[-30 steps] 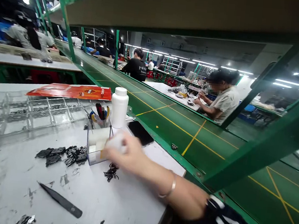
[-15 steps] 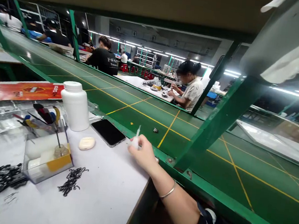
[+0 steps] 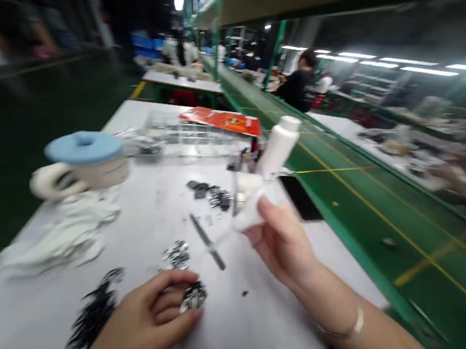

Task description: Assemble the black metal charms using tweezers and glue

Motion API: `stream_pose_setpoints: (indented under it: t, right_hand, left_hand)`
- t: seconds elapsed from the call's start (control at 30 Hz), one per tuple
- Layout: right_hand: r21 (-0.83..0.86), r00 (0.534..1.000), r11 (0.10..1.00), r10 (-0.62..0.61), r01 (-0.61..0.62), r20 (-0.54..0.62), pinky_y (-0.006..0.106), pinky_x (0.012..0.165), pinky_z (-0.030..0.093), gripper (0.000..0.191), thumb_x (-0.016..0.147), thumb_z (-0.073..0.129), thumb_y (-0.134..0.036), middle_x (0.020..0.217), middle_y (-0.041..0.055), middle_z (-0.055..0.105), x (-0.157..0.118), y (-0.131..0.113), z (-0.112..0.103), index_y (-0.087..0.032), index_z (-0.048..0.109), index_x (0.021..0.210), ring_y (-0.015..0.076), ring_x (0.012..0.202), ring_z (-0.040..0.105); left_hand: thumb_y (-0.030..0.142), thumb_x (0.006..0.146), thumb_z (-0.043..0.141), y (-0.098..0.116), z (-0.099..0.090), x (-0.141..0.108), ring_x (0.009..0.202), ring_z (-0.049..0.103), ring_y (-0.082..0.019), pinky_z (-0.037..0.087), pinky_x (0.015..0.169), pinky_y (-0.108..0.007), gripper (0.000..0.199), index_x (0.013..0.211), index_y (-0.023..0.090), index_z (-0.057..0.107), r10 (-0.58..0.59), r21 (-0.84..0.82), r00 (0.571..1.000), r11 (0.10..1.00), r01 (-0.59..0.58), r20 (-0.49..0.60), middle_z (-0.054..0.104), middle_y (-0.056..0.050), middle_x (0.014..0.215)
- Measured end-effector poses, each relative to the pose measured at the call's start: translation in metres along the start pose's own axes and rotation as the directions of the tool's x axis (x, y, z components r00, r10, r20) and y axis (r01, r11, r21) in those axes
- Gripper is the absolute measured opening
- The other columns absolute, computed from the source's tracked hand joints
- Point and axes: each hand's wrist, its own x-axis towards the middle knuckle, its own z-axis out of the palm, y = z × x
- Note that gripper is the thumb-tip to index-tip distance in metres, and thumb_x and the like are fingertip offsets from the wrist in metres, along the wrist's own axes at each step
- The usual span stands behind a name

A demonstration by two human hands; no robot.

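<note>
My left hand (image 3: 149, 318) is low in the middle of the view. Its thumb and index finger pinch a small black-and-silver part (image 3: 194, 298) just above the white table (image 3: 250, 332). My right hand (image 3: 284, 238) grips a small white squeeze bottle (image 3: 249, 212), blurred by motion. The bottle is tipped over, and its thin nozzle points down and left. Between the hands and a little beyond lies a slim dark tool (image 3: 208, 242), perhaps tweezers. Beside my left hand are a pile of silver parts (image 3: 177, 253) and a heap of thin black pieces (image 3: 96, 313).
At the left stand a mug with a blue lid (image 3: 83, 148) and a crumpled white cloth (image 3: 60, 234). Farther back are a clear compartment tray (image 3: 194, 148), a white bottle (image 3: 280, 146) and a phone (image 3: 299, 197). A green conveyor (image 3: 362, 210) runs along the right; co-workers sit beyond.
The view has swung left and down over the table. The squeeze bottle, upright by the phone before, is now tipped toward my left hand, which has come into view with the small part.
</note>
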Motion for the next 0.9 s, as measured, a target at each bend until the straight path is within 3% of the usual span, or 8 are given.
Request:
stream_pose_setpoints:
  t: [0.07, 0.13, 0.37, 0.47, 0.9]
  right_hand:
    - [-0.02, 0.999, 1.0, -0.012, 0.012, 0.035, 0.022, 0.054, 0.035, 0.023, 0.075, 0.065, -0.037, 0.069, -0.0015, 0.047, -0.009, 0.01, 0.005, -0.019, 0.052, 0.08, 0.0091, 0.061, 0.043]
    - [-0.2, 0.991, 0.971, -0.123, 0.132, 0.058, 0.026, 0.057, 0.038, 0.018, 0.078, 0.062, -0.035, 0.073, 0.0017, 0.052, -0.018, 0.017, 0.004, -0.019, 0.054, 0.083, 0.0135, 0.067, 0.049]
    - [-0.462, 0.936, 0.815, -0.305, 0.351, 0.174, 0.034, 0.061, 0.041, 0.011, 0.082, 0.056, -0.029, 0.068, 0.004, 0.053, -0.041, 0.024, 0.003, -0.019, 0.058, 0.086, 0.019, 0.071, 0.053]
    - [-0.52, 0.935, 0.777, -0.306, 0.355, 0.18, 0.034, 0.059, 0.041, 0.011, 0.083, 0.056, -0.029, 0.065, 0.0035, 0.053, -0.044, 0.025, 0.005, -0.019, 0.059, 0.085, 0.0186, 0.069, 0.053]
    - [-0.506, 0.933, 0.786, -0.272, 0.356, 0.234, 0.037, 0.069, 0.042, 0.01, 0.084, 0.055, -0.024, 0.073, 0.004, 0.056, -0.043, 0.031, 0.0, -0.017, 0.059, 0.09, 0.0191, 0.075, 0.055]
  left_hand:
    - [0.037, 0.07, 0.07, 0.016, -0.001, -0.002, 0.061, 0.05, -0.011, 0.041, 0.058, -0.022, 0.041, 0.102, 0.018, 0.054, -0.014, -0.075, 0.999, 0.997, 0.018, 0.042, 0.05, 0.005, 0.063]
    - [0.032, 0.072, 0.069, 0.023, -0.003, -0.001, 0.06, 0.046, -0.009, 0.039, 0.058, -0.021, 0.037, 0.103, 0.018, 0.054, -0.017, -0.12, 0.998, 0.992, 0.024, 0.064, 0.047, 0.005, 0.064]
    - [0.023, 0.07, 0.068, 0.018, -0.006, -0.004, 0.054, 0.036, -0.005, 0.032, 0.053, -0.018, 0.031, 0.097, 0.015, 0.056, 0.038, -0.238, 0.997, 0.971, -0.02, 0.073, 0.036, 0.009, 0.061]
    - [0.022, 0.07, 0.068, 0.017, -0.006, -0.004, 0.054, 0.034, -0.005, 0.032, 0.052, -0.017, 0.031, 0.097, 0.014, 0.055, 0.043, -0.273, 0.995, 0.962, -0.017, 0.089, 0.036, 0.009, 0.06]
    - [0.021, 0.07, 0.069, 0.014, -0.006, -0.003, 0.052, 0.03, -0.004, 0.029, 0.049, -0.015, 0.029, 0.095, 0.014, 0.055, 0.057, -0.288, 0.994, 0.957, -0.027, 0.097, 0.032, 0.01, 0.058]
